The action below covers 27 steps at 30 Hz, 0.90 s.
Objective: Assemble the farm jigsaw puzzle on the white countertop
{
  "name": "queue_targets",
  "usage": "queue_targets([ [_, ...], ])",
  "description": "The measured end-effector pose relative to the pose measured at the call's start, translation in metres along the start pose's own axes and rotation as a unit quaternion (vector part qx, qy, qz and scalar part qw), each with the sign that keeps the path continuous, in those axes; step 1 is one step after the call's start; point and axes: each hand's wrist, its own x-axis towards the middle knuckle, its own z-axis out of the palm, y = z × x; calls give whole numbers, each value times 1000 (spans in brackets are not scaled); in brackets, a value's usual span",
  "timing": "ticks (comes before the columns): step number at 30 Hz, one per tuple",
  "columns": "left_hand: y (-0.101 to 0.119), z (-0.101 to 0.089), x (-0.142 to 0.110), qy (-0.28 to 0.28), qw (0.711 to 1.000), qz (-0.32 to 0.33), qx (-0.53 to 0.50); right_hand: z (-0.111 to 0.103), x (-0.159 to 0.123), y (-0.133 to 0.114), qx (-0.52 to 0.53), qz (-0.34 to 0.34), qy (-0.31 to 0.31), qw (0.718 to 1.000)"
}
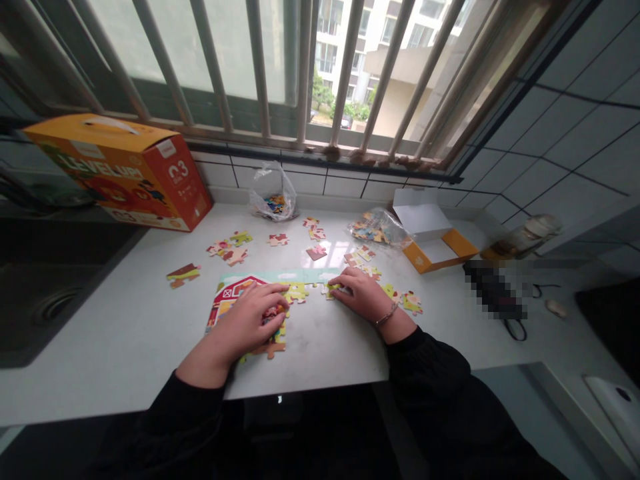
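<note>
A partly joined jigsaw puzzle with a red barn picture lies on the white counter. My left hand rests flat on its lower part, fingers stretched over the joined pieces. My right hand lies just to the right, its fingertips pressing a yellow-green puzzle piece against the puzzle's upper right edge. Loose pieces lie scattered beyond the puzzle, and a few more sit beside my right wrist.
An orange puzzle box stands at the back left. Two clear bags of pieces and a small open orange-and-white box lie near the tiled wall. A dark sink is on the left. A jar stands at the right.
</note>
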Motion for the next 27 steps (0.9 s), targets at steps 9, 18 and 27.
queue_targets([
  [9, -1, 0, 0, 12, 1000, 12, -16, -15, 2, -4, 21, 95, 148, 984],
  [18, 0, -1, 2, 17, 1000, 8, -19, -14, 0, -2, 37, 129, 138, 981],
  [27, -3, 1, 2, 21, 1000, 12, -16, -13, 0, -4, 33, 130, 100, 986],
])
